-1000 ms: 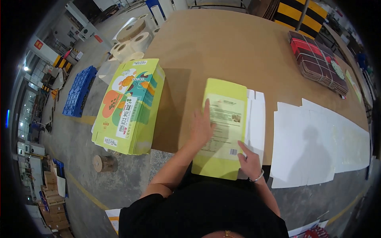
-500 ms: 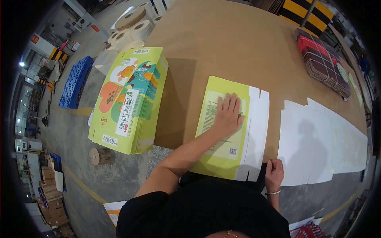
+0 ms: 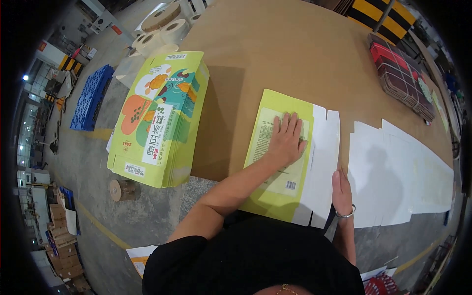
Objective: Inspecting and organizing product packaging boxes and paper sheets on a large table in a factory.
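A flat green carton blank [image 3: 255,189] with a white side flap lies on the brown board-covered table, its lower end at the table's front edge. My left hand [image 3: 286,140] rests flat on its printed panel, fingers stretched out. Along the white flap's right edge stands my right hand [image 3: 340,191], fingers straight and the palm turned toward the flap; a bracelet circles that wrist. To the left sits a thick stack of matching green printed carton blanks [image 3: 132,108]. White blanks [image 3: 378,172] lie face down at the right.
A string-tied bundle of dark red and brown cards [image 3: 398,73] lies at the far right of the table [image 3: 290,49]. Rolls of tape or film [image 3: 172,32] stand behind the green stack. On the floor at left are a blue pallet [image 3: 92,98] and a brown roll [image 3: 123,190].
My right hand has risen from the table's front edge to the flap's side, and its curled fingers have straightened. The carton blank and my left hand have shifted slightly right in view.
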`<state>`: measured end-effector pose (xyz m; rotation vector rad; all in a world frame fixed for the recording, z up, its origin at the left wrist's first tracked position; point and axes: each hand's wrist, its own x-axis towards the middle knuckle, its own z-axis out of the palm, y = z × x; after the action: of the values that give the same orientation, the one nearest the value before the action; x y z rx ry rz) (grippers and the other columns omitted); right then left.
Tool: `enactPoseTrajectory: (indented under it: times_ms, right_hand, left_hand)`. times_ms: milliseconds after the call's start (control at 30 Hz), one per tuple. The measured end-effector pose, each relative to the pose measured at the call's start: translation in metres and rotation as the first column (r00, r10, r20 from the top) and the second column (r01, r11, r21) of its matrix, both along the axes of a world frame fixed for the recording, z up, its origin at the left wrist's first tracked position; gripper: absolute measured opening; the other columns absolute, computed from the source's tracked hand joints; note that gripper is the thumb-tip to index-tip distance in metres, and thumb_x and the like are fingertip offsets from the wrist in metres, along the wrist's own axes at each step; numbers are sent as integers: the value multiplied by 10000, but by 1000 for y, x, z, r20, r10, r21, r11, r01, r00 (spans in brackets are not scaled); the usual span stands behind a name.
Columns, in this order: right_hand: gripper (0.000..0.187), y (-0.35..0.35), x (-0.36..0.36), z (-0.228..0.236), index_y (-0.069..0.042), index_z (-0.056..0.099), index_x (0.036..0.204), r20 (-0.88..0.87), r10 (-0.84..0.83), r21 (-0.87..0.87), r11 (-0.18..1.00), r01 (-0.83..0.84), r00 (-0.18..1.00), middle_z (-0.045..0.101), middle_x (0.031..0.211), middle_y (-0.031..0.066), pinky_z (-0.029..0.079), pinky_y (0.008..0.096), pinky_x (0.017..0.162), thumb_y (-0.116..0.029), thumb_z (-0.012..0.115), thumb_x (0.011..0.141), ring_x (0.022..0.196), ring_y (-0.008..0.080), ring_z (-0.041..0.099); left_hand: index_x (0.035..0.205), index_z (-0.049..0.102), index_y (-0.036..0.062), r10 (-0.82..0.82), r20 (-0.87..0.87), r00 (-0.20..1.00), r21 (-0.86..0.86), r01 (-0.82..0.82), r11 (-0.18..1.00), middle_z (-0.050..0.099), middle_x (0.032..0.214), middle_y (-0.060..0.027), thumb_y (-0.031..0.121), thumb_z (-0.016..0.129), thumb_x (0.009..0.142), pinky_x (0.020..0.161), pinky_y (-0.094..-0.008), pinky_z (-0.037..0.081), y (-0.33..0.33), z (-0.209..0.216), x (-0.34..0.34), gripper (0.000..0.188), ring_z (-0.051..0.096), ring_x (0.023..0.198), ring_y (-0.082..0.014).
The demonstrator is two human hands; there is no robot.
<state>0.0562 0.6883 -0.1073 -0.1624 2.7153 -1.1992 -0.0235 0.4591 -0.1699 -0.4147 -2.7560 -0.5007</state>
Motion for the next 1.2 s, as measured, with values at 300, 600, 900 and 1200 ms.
enactPoseTrajectory:
  times_ms: [300, 600, 900, 1200]
  right_hand:
    - [687, -75, 15, -42, 76, 243, 1461, -353, 202, 378, 924, -58, 914, 272, 1518, 243, 173, 452, 1171, -298, 510, 950, 1429, 391, 220]
    - [684, 28, 8, -7, -66, 416, 1427, -293, 202, 371, 925, -84, 935, 352, 1485, 225, 281, 523, 1106, -338, 676, 856, 1385, 423, 294]
    - [860, 55, 33, 11, -279, 274, 1507, 56, 55, 639, 766, -78, 997, 268, 1477, 303, 486, 512, 934, 80, 501, 759, 1264, 495, 429]
    - [765, 74, 15, 88, 71, 406, 1406, 177, -117, -888, 409, 210, 977, 504, 1366, 229, 446, 364, 1034, 32, 377, 643, 1222, 283, 546]
  left_hand:
    - [1389, 458, 87, 10, -28, 1000, 71, -8, 997, 369, 1496, -111, 365, 528, 923, 1093, -665, 167, 1, 2, -1, 547, 298, 1374, -395]
    - [1368, 512, 243, -179, 49, 983, -29, 181, 983, 392, 1488, 52, 576, 553, 866, 984, -816, 109, -2, 14, 7, 604, 287, 1383, -381]
    - [1389, 481, 258, -189, 186, 964, -22, 197, 980, 359, 1503, 57, 713, 635, 704, 1013, -804, 49, 3, 20, 3, 836, 224, 1414, -385]
    - [1398, 467, 259, -190, 123, 974, -18, 193, 981, 377, 1488, 52, 713, 616, 726, 1013, -805, 48, -2, 14, 6, 825, 218, 1421, -371]
